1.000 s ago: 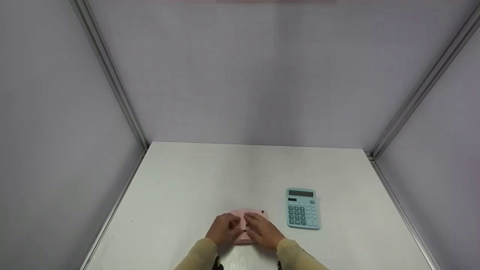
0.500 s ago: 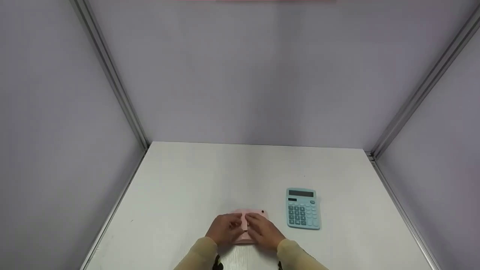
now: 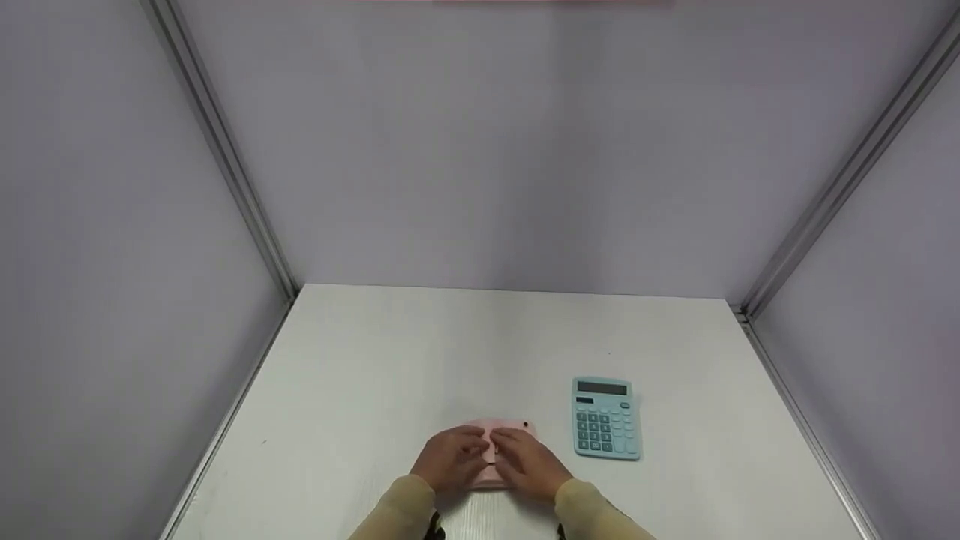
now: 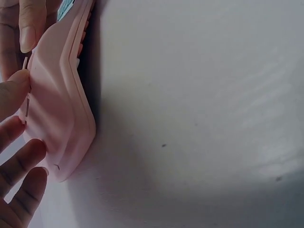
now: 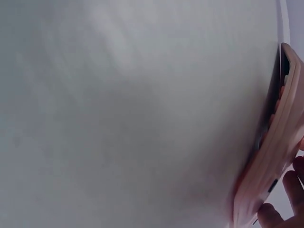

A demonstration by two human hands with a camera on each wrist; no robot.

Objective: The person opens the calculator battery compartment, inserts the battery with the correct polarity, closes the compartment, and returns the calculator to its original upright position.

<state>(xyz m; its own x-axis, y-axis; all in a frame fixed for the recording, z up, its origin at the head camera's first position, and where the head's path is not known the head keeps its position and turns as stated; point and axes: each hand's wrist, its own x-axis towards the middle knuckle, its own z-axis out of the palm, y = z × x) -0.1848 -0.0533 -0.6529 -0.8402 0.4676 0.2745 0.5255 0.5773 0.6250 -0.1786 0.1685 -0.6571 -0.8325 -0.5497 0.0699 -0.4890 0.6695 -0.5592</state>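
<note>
A pink calculator (image 3: 491, 480) lies face down on the white table, its keys showing along the underside edge in the left wrist view. Between my hands is a slim pink piece on its back, which looks like a battery cover (image 4: 26, 92). My left hand (image 3: 448, 459) has its thumb and a bent finger on that piece, with other fingertips against the calculator's back. From the other side, my right hand (image 3: 531, 466) reaches over the calculator, its thumb near the piece's end. In the right wrist view, right fingertips (image 5: 268, 213) rest at the calculator's edge; their grip is partly hidden.
A light blue calculator (image 3: 606, 418) lies face up to the right of the hands. Grey panels (image 3: 480, 150) with metal corner rails (image 3: 225, 150) enclose the white table (image 3: 360, 360) at the back and sides.
My left thumb and fingers have shifted slightly over the battery cover. The right hand and both calculators stay almost where they were.
</note>
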